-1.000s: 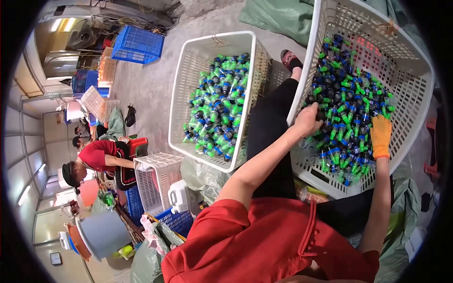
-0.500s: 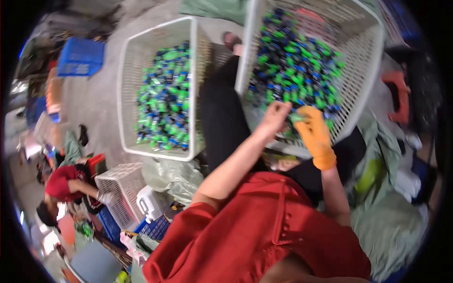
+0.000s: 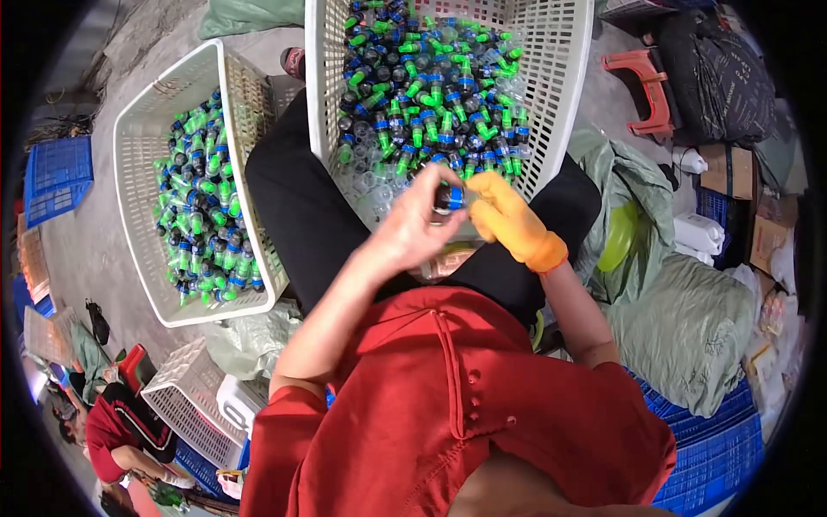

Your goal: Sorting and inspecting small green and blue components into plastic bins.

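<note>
My bare left hand (image 3: 412, 222) is closed around a small dark bottle (image 3: 450, 197) with a blue band, gripped between thumb and fingers. My right hand (image 3: 514, 226), in an orange glove, is pinched at the bottle's right end; what its fingers hold is hidden. Both hands are over the near edge of a large white crate (image 3: 551, 103) between my legs. Inside it lie many small bottles (image 3: 435, 95) with dark bodies, blue bands and green tops. Clear plastic cups or caps (image 3: 372, 185) are heaped at its near left.
At the left stands a second white crate (image 3: 142, 250) of the same bottles. A red stool (image 3: 642, 90) and a black bag (image 3: 715, 77) are at the far right. Green sacking (image 3: 680, 327) lies at my right. A person in red (image 3: 116, 431) bends at the lower left.
The view has swung, so the crates now appear further left. My left hand has turned and now shows the dark bottle between its fingers; my gloved hand remains close beside it.
</note>
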`<state>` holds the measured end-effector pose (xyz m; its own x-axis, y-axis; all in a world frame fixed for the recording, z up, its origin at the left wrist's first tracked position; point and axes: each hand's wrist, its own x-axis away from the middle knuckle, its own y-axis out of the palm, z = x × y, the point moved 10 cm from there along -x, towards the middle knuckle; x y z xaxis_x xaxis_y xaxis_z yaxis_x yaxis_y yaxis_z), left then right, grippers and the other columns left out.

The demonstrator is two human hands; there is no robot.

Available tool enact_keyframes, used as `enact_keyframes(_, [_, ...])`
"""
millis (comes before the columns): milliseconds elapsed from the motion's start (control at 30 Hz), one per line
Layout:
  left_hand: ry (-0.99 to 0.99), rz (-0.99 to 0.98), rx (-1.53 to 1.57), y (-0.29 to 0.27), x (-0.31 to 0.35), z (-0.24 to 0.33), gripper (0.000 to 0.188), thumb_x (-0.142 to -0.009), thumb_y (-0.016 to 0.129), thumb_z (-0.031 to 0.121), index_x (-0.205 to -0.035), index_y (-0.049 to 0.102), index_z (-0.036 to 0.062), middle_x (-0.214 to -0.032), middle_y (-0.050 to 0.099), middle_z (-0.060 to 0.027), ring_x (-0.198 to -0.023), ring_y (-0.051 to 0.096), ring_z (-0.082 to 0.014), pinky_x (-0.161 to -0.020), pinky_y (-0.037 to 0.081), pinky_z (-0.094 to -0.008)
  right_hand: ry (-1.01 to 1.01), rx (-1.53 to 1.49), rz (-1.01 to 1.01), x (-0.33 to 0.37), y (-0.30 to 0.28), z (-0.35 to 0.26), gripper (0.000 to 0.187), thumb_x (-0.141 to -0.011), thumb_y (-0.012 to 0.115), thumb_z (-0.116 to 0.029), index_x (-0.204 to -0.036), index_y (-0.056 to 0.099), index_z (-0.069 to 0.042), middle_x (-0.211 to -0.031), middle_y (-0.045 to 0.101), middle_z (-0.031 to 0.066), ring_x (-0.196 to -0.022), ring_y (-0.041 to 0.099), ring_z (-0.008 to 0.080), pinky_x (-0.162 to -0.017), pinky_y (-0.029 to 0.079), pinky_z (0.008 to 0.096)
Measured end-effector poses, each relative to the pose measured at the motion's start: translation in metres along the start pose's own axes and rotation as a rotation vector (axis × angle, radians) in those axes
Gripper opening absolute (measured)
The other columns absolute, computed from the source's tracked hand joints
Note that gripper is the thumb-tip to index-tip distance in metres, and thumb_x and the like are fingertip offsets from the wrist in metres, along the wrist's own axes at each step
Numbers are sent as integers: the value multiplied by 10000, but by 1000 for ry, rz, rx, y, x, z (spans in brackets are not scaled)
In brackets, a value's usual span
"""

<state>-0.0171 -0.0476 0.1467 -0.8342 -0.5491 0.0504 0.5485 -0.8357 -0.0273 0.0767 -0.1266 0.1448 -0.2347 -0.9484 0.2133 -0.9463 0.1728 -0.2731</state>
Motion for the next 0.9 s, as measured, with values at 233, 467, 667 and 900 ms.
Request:
enact_keyframes(233, [-271,-550,-289,4,-3,-41,254,-724,650,37,-969,590,66,-766,614,-76,-649,567,-174,-603,460,-292,-524,770,-45,-9,32,-70,255,-860,615,-149,-1075,497,-79,-853,611,70,-657,558,224,-606,458,317])
enact_keyframes(467, [127,-148,-902,-10,-23,-26,156,-701,687,114,-796,587,42,-681,637,-145,-584,602,-329,-546,471,-402,181,327,-93,-29,20,13,304,-840,640,-180,-1088,503,-70,-886,610,108,-728,581,262,-656,469,338])
enact_keyframes(667, [15,-248,-770,-9,-40,-60,198,-668,701,142,-773,556,57,-655,636,-131,-568,594,-373,-518,467,-430,111,384,-142,-42,28,13,293,-843,625,-174,-1099,525,-72,-930,589,85,-775,578,225,-683,469,324])
enact_keyframes(900, [152,120,-978,-36,-76,-73,126,-734,621,112,-826,559,53,-739,585,-137,-606,554,-323,-515,467,-423,139,312,-158,-101,9,42,371,-834,634,-211,-1167,522,-91,-953,583,49,-768,568,187,-682,464,301])
